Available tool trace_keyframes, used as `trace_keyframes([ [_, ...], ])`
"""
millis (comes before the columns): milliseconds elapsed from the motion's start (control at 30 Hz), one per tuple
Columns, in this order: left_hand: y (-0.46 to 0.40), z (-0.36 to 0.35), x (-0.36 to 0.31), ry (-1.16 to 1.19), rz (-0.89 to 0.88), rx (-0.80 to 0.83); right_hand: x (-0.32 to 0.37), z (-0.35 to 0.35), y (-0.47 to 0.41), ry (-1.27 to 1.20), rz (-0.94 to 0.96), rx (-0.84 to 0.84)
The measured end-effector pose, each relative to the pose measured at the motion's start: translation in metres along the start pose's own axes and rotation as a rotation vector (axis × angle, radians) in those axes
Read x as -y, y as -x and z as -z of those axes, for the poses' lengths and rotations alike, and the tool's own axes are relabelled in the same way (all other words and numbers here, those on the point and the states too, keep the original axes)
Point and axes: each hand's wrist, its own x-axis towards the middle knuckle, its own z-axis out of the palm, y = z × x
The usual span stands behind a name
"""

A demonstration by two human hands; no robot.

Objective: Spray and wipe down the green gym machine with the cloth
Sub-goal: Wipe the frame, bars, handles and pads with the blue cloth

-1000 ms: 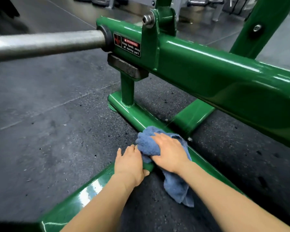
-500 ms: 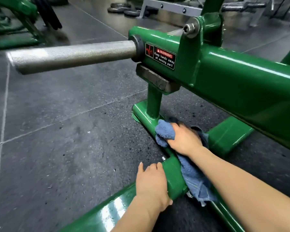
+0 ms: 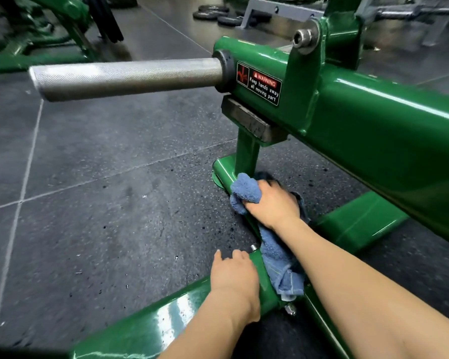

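Fingers of the right hand curl into a bunched blue cloth, gripping it and pressing it onto the low base tube of the green gym machine. The rest of the cloth trails back under the wrist and along the tube toward the person. Just ahead of that hand a short green post rises from the tube to the thick sloping arm of the machine, which passes above and to the right of the hand. A red and black warning label sits on this arm, and a knurled steel bar sticks out from it high up and to the left. Nearer the person, the left hand rests palm down on the same tube where a cross tube joins it, fingers relaxed and holding nothing. Left of both hands lies dark speckled rubber floor.
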Motion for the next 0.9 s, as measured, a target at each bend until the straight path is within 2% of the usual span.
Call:
trace_keyframes([
  [200,0.013,-0.005,0.008,0.12,0.016,-0.049,-0.012,-0.009,0.071,0.097,0.033,-0.143],
  [333,0.013,-0.005,0.007,0.131,0.013,-0.055,-0.049,0.004,0.102,0.021,0.154,-0.104],
  [467,0.015,-0.002,0.007,0.142,0.0,-0.062,-0.099,0.026,0.08,0.034,0.04,-0.28],
  [567,0.016,-0.003,0.007,0.169,-0.005,-0.076,-0.127,0.037,0.058,0.143,-0.015,-0.174],
  [633,0.017,-0.008,0.01,0.201,-0.001,-0.092,-0.118,0.043,0.047,0.179,-0.032,-0.056],
  [700,0.018,-0.012,0.01,0.228,-0.004,-0.1,-0.106,0.041,0.043,0.177,-0.043,-0.02],
  [833,0.02,-0.018,0.014,0.284,-0.002,-0.145,-0.089,0.022,0.06,0.127,-0.048,-0.21],
  [900,0.022,-0.02,0.017,0.297,-0.017,-0.152,-0.072,0.019,0.079,0.095,-0.045,-0.216],
])
